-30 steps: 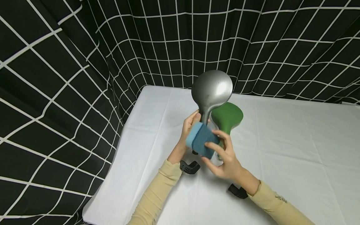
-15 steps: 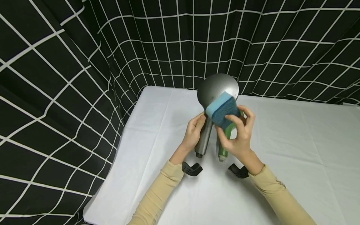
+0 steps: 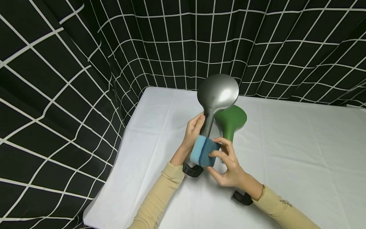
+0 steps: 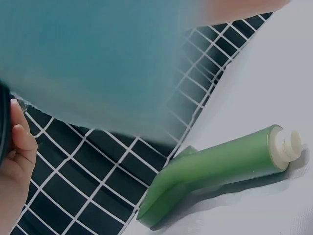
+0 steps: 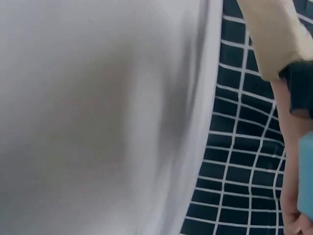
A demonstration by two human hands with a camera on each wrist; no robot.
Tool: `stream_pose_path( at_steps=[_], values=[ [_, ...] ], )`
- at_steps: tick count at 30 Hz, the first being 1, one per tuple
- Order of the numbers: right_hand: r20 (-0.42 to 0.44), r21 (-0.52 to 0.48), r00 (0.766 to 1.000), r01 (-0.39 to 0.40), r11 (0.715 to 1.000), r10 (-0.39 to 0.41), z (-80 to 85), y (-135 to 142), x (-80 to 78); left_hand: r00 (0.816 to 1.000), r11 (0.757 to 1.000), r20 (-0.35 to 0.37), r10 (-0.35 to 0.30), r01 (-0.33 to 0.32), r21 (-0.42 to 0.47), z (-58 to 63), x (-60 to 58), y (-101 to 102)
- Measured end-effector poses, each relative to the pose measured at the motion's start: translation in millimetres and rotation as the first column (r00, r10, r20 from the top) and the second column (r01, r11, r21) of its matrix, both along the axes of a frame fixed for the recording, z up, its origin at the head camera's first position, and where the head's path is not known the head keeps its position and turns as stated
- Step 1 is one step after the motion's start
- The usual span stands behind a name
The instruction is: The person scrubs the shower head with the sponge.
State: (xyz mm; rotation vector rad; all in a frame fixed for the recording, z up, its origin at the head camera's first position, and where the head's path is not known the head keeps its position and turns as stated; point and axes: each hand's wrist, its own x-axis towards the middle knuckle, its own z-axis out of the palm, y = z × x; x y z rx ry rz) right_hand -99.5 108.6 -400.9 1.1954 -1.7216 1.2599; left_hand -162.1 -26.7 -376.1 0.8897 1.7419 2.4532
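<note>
In the head view my left hand (image 3: pixel 191 138) grips the handle of a grey handheld shower head (image 3: pixel 218 90), held tilted with its rounded back up. My right hand (image 3: pixel 231 168) pinches a two-tone blue sponge (image 3: pixel 203 151) between thumb and fingers. The sponge lies over the lower handle, hiding it; whether they touch I cannot tell. Behind, a green handheld shower head (image 3: pixel 231 117) lies on the table, partly covered by the grey one and my right fingers. The left wrist view shows its threaded end, with the blurred sponge (image 4: pixel 93 58) filling the top.
A white cloth covers the table (image 3: pixel 291 149). Black curtains (image 3: pixel 188 41) with white grid lines stand behind it and to the left. Black wrist mounts (image 3: pixel 193 170) sit under both wrists.
The sponge went from the handle up and right over the grey shower head's back, then returned down to the lower handle. The grey shower head shifted slightly; the green one stayed put.
</note>
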Motion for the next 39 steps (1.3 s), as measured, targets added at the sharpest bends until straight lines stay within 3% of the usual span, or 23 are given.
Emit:
stream_pose_path(
  at_steps=[2,4,8,11,16,18,21,26,29,32,35,39],
  values=[
    [-0.008,0.034,0.999,-0.039,0.999,0.040,-6.9,2,-0.4,1.000,1.000,-0.006,-0.012,0.012,0.006,1.0,0.3,0],
    [-0.014,0.030,1.000,-0.027,0.999,0.028,-6.9,3,-4.0,1.000,0.999,-0.011,-0.028,0.028,0.021,1.0,0.5,0],
    [-0.014,-0.066,0.996,0.091,0.994,-0.093,20.8,1,-12.1,0.999,0.998,-0.015,-0.047,0.048,0.032,-0.9,0.7,3],
    [0.012,-0.151,0.982,0.186,0.971,-0.187,35.1,2,-23.0,0.998,0.998,-0.033,-0.052,0.053,0.017,-1.5,1.7,5],
    [0.074,-0.239,0.946,0.324,0.915,-0.315,46.5,8,-35.7,0.997,0.999,-0.069,-0.047,0.046,-0.012,0.5,3.1,5],
    [0.101,-0.239,0.938,0.347,0.907,-0.333,47.3,9,-36.5,0.997,0.999,-0.068,-0.034,0.033,-0.022,1.0,3.0,5],
    [0.119,-0.183,0.945,0.322,0.929,-0.304,45.0,9,-33.8,0.998,0.999,-0.063,0.004,-0.006,-0.031,0.2,1.8,4],
    [0.117,-0.010,0.981,0.155,0.988,-0.153,30.6,4,-16.7,0.995,0.995,-0.023,0.096,-0.097,-0.030,-2.4,-2.0,0],
    [0.130,0.090,0.991,0.029,0.996,-0.040,20.0,3,-4.2,0.986,0.986,0.031,0.165,-0.164,-0.040,-4.5,-4.8,-2],
    [0.184,0.158,0.982,-0.071,0.985,0.041,11.5,4,4.3,0.966,0.965,0.072,0.250,-0.242,-0.098,-8.7,-8.3,-4],
    [0.252,0.198,0.967,-0.076,0.977,0.024,3.9,9,7.2,0.948,0.944,0.098,0.303,-0.285,-0.163,-15.6,-11.8,-4],
    [0.307,0.250,0.942,0.061,0.966,-0.139,-10.0,28,3.9,0.933,0.928,0.120,0.340,-0.312,-0.204,-27.5,-17.1,-2]
  ],
)
